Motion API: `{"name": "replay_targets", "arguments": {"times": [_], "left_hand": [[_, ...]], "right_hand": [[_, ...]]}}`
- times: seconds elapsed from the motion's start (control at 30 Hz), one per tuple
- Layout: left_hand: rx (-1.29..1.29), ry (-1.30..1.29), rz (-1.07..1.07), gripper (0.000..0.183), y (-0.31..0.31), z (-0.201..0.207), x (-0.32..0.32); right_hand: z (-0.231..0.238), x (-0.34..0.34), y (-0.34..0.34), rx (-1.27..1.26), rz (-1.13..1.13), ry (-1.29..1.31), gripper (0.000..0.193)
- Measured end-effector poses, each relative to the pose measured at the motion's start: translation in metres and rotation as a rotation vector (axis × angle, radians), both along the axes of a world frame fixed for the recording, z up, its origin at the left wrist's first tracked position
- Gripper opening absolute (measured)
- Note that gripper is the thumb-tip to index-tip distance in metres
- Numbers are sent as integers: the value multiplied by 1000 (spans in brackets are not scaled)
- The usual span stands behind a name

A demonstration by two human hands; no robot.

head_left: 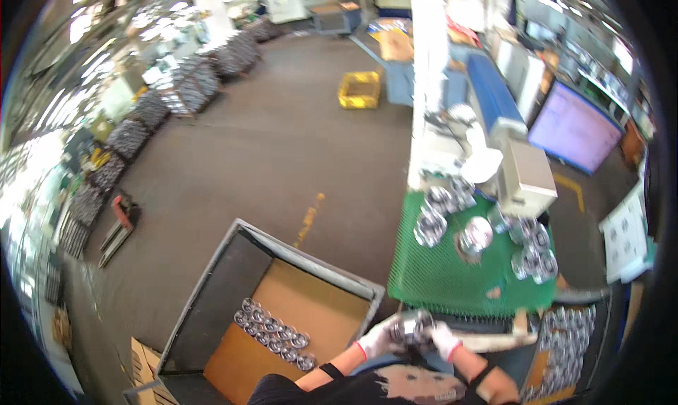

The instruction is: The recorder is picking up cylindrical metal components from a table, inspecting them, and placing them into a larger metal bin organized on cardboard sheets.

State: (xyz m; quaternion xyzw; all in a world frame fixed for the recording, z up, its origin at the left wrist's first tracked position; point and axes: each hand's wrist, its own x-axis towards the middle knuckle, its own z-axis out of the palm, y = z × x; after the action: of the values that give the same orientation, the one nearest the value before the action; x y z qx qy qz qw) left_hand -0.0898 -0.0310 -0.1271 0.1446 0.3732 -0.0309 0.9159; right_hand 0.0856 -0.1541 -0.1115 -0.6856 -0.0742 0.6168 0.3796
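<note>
A shiny round metal part (412, 328) is held close in front of my body, just off the near edge of the green-matted table (438, 281). My left hand (379, 338), in a white glove, is closed on its left side. My right hand (445, 340), gloved too, grips it from the right. The fingertips are partly hidden and small. On the green mat stand several similar metal parts, a cluster (438, 211) at the back left, a single one (475, 235) in the middle and another cluster (534, 249) on the right.
A large grey bin (201, 299) at my left has several metal parts (272, 331) in rows on brown board. Another bin (565, 348), at right, holds many parts. A beige box-shaped machine (526, 179) stands behind the mat. Farther off are a yellow crate (360, 91) and a red pallet jack (121, 214).
</note>
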Motion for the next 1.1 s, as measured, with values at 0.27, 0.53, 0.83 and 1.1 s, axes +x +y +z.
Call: {"name": "replay_targets", "arguments": {"times": [0.27, 0.53, 0.83, 1.1], "left_hand": [[284, -19, 164, 61, 12, -10, -31], [337, 110, 210, 63, 0, -19, -34], [349, 126, 70, 49, 12, -19, 35], [398, 277, -117, 66, 12, -15, 77]], "right_hand": [[-53, 97, 101, 103, 260, -818, 34], [-41, 118, 164, -44, 263, -962, 32], [1, 134, 53, 381, 570, -730, 59], [-1, 297, -57, 108, -112, -1796, 25]]}}
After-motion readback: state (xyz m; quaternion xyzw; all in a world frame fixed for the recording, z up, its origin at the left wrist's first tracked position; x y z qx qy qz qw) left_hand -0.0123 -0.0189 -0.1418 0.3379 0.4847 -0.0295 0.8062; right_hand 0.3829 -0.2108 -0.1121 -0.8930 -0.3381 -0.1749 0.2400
